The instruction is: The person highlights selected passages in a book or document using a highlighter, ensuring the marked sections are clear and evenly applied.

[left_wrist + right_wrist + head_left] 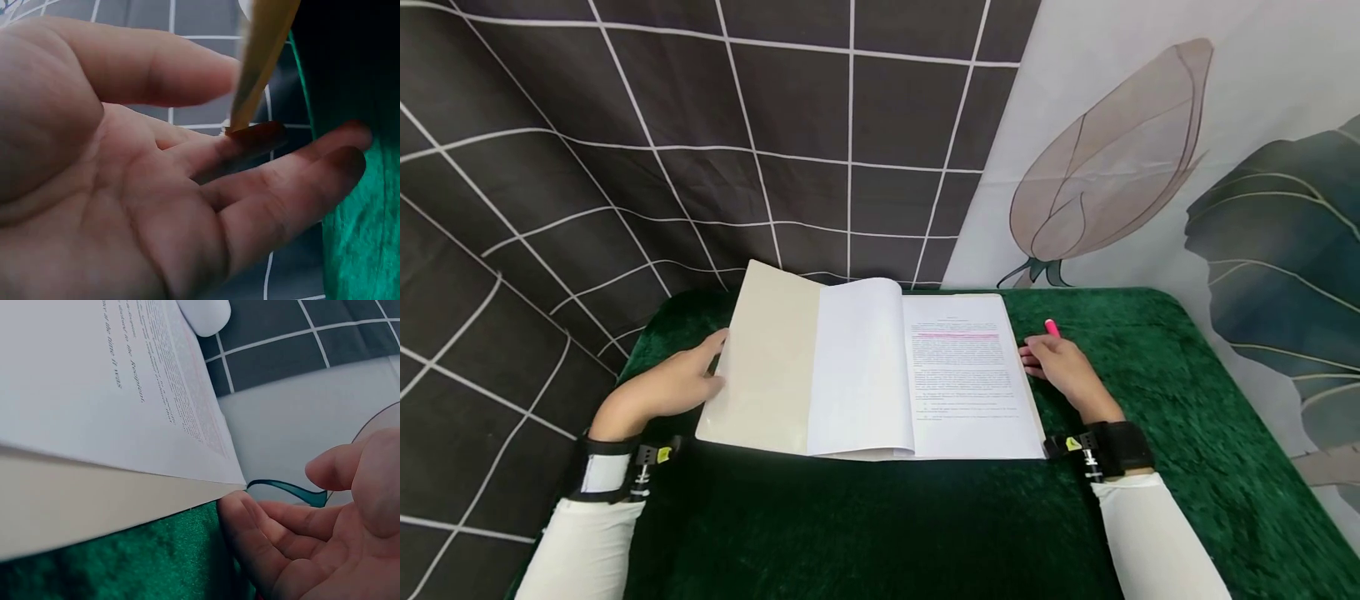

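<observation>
A cream folder (771, 358) lies spread open with white sheets inside. One sheet (859, 375) curves up along its right side, and beside it a printed page (966, 392) carries a pink highlighted line. My left hand (681, 379) holds the raised left edge of the cover between thumb and fingers; the cover's edge (259, 69) shows in the left wrist view. Fingers of my right hand (1063, 371) touch the folder's right edge, the thumb standing apart in the right wrist view. A pink pen or marker (1052, 327) pokes out past this hand; its lower part is hidden.
A green plush cloth (865, 525) covers the table. Behind it hangs a dark gridded curtain (797, 100), with a white leaf-printed one (1105, 167) on the right. Straps with small cameras (1116, 447) circle both wrists.
</observation>
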A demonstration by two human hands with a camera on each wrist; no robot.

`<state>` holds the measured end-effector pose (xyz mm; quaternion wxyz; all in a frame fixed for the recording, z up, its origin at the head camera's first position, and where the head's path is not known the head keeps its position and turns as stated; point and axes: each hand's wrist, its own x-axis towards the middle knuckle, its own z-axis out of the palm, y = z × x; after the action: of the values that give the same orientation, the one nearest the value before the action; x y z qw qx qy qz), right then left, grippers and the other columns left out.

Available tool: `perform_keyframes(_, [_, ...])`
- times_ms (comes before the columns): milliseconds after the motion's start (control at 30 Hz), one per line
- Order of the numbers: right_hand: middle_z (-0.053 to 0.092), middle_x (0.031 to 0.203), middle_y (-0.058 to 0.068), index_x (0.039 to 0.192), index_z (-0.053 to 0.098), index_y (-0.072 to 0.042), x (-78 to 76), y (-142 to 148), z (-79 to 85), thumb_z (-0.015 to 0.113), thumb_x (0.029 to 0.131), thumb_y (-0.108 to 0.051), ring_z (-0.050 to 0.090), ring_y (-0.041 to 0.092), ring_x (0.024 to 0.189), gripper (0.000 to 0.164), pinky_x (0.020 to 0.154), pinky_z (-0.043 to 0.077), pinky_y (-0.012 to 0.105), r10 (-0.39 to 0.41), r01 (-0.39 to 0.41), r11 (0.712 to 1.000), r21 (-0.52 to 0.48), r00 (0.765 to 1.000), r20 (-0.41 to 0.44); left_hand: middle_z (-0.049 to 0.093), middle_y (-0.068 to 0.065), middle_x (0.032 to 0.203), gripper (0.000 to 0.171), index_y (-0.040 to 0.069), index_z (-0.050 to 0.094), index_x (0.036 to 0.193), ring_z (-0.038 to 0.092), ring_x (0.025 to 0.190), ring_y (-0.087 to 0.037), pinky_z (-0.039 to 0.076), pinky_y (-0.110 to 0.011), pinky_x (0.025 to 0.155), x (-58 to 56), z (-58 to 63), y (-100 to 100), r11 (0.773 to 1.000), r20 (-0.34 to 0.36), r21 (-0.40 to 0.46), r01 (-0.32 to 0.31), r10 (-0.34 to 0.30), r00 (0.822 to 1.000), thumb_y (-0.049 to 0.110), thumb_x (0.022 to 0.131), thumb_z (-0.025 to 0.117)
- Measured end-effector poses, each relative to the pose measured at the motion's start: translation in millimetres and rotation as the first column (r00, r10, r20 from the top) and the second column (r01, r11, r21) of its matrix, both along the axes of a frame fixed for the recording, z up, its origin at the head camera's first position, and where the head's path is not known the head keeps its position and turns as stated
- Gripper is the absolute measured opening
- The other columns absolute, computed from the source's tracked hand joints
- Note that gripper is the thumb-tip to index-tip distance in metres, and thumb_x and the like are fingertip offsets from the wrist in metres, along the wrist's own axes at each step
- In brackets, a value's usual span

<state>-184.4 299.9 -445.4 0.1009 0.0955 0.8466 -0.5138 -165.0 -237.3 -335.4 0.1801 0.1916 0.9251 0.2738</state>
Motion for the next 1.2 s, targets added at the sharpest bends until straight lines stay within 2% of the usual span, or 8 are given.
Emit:
perform_keyframes(133, [0.05,0.136,0.03,0.143,0.035,0.012,0.0,0,-0.2,0.03,0.107,-0.032,0.051,0.037,0.12,0.057,0.102,0.045,0.049,-0.002,0.002,1.0,0.002,1.0,0.0,0.036,-0.039,0.144,0.069,-0.007,0.003,0.152,0.063,0.083,-0.034,0.049,-0.039,0.067,0.6,3.8,1,0.993,0.003,0.111,0.027,-0.027,1.0,-0.003,0.096,0.042])
perform_keyframes(300, [0.049,0.137,0.031,0.144,0.034,0.011,0.3,1,-0.6,0.031,0.107,-0.033,0.051,0.038,0.121,0.058,0.102,0.045,0.049,-0.004,0.004,1.0,0.002,1.0,0.003,0.016,-0.033,0.155,0.068,-0.002,-0.004,0.154,0.054,0.116,-0.046,0.056,-0.044,0.076,0.1,6.2,7,0.963,0.052,0.268,0.036,-0.051,0.997,-0.005,0.099,0.036])
perform_keyframes(400, [0.049,0.137,0.031,0.144,0.034,0.011,0.3,1,-0.8,0.031,0.107,-0.032,0.051,0.037,0.122,0.057,0.102,0.045,0.048,-0.004,0.004,1.0,-0.003,1.0,0.001,0.012,-0.03,0.157,0.068,0.001,-0.006,0.155,0.051,0.12,-0.047,0.056,-0.047,0.079,-0.2,8.7,13,0.947,0.078,0.319,0.024,-0.052,0.996,-0.004,0.099,0.033])
perform_keyframes(567, [0.05,0.136,0.03,0.144,0.035,0.011,0.3,2,-0.2,0.032,0.107,-0.032,0.051,0.037,0.122,0.056,0.102,0.045,0.048,-0.004,0.004,1.0,-0.006,1.0,0.0,0.01,-0.027,0.16,0.07,0.004,-0.009,0.155,0.047,0.124,-0.045,0.054,-0.05,0.084,2.6,14.0,28,0.935,0.073,0.354,0.002,-0.029,0.997,-0.004,0.099,0.033])
perform_keyframes(767, [0.051,0.135,0.03,0.142,0.037,0.01,-0.9,-1,0.4,0.034,0.107,-0.029,0.052,0.037,0.121,0.053,0.101,0.046,0.047,-0.011,0.011,1.0,-0.002,1.0,0.006,0.015,-0.022,0.16,0.079,0.014,-0.008,0.156,0.054,0.116,-0.043,0.056,-0.049,0.079,11.6,16.7,50,0.893,0.065,0.446,-0.064,0.039,0.997,-0.006,0.095,0.038])
perform_keyframes(867, [0.051,0.134,0.03,0.142,0.038,0.011,-1.2,-3,0.7,0.035,0.107,-0.027,0.052,0.037,0.122,0.052,0.101,0.046,0.046,-0.007,0.007,1.0,0.002,1.0,0.007,0.011,-0.019,0.162,0.083,0.011,-0.008,0.156,0.043,0.128,-0.039,0.05,-0.054,0.091,16.6,16.6,61,0.866,0.056,0.492,-0.093,0.075,0.996,-0.009,0.091,0.039])
perform_keyframes(1067, [0.051,0.135,0.031,0.142,0.036,0.012,-0.6,-1,-0.1,0.035,0.107,-0.027,0.052,0.038,0.122,0.053,0.101,0.046,0.046,-0.007,0.007,1.0,0.003,1.0,0.008,0.003,-0.015,0.164,0.084,0.004,-0.002,0.156,0.013,0.146,-0.031,0.017,-0.061,0.114,33.2,15.9,84,0.757,0.016,0.646,-0.1,0.117,0.993,-0.012,0.087,0.045])
perform_keyframes(1200, [0.05,0.136,0.03,0.143,0.036,0.011,-0.7,1,-2.3,0.035,0.107,-0.029,0.051,0.037,0.123,0.054,0.101,0.046,0.046,-0.01,0.01,1.0,0.01,1.0,0.008,0.001,-0.011,0.164,0.088,0.008,0.002,0.156,0.004,0.148,-0.025,0.005,-0.059,0.117,44.2,9.2,101,0.735,-0.077,0.675,-0.07,0.164,0.983,-0.01,0.086,0.051])
